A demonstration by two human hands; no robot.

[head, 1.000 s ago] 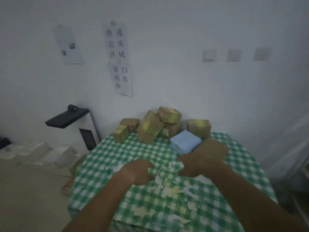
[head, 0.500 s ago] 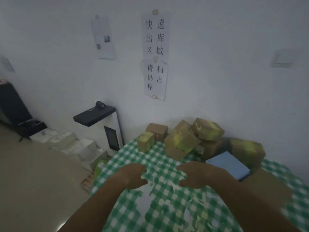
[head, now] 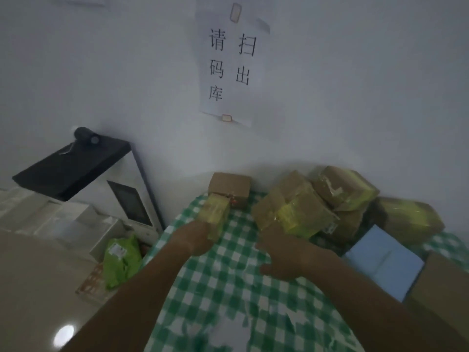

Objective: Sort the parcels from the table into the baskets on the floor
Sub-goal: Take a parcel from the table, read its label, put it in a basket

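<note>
Several brown parcels with yellow tape are piled at the back of the green-checked table (head: 228, 288). My left hand (head: 195, 237) grips the near end of a small yellow-taped parcel (head: 215, 212) at the table's back left. Behind that one sits a plain brown box (head: 231, 185). My right hand (head: 286, 252) reaches to the near face of a large tilted parcel (head: 291, 212) and touches it, with the thumb spread out. More taped parcels (head: 345, 186) (head: 408, 217) are stacked to the right. A flat blue box (head: 383, 260) lies by my right forearm. No basket is in view.
A white machine with a screen and a black top (head: 132, 204) stands against the wall left of the table. On the floor beside it lie a green bag (head: 121, 257) and several white boxes (head: 63, 219). A brown carton (head: 441, 288) stands at the right edge.
The view has swung closer to the pile and to the left. Both hands moved forward from the middle of the table to the parcels; the left one took hold of the small parcel.
</note>
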